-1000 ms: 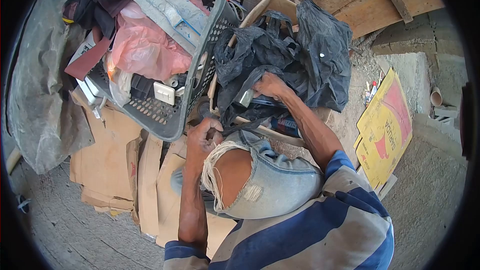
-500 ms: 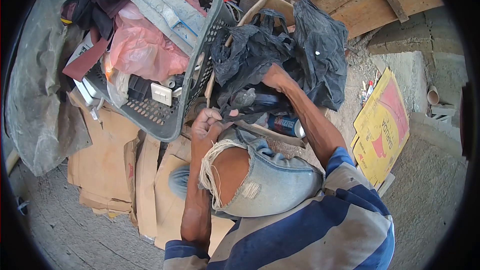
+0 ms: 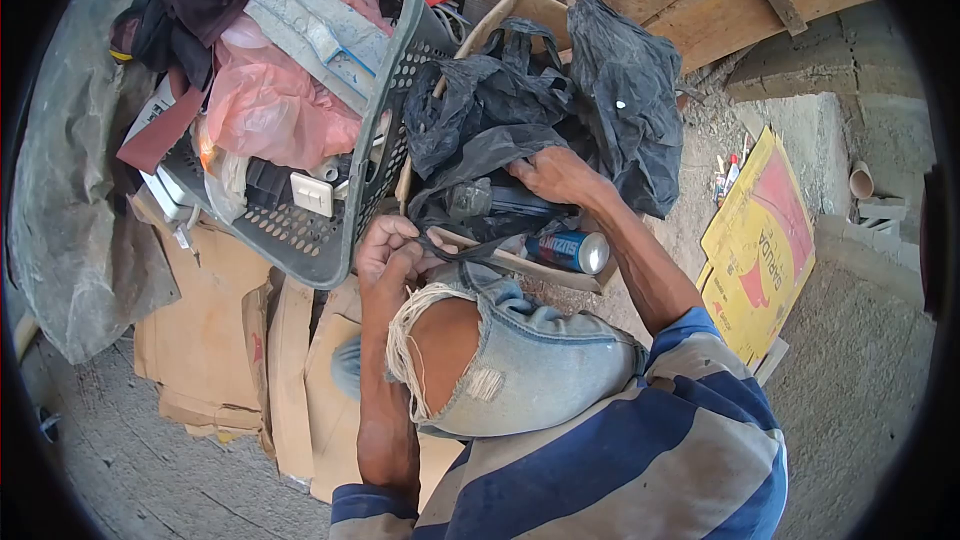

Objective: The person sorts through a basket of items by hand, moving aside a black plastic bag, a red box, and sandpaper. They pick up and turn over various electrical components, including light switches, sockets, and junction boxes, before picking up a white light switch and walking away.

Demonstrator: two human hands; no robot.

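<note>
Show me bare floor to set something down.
The right-hand floor, beyond the yellow sheet, and the lower-left floor, below the flattened cardboard, look bare. Crowded: the heaped basket and the box with black bags.

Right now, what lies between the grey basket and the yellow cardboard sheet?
Past the basket, the head view shows a cardboard box, black plastic bags, a blue can, the right hand and forearm, then rough ground beside the yellow sheet.
</note>
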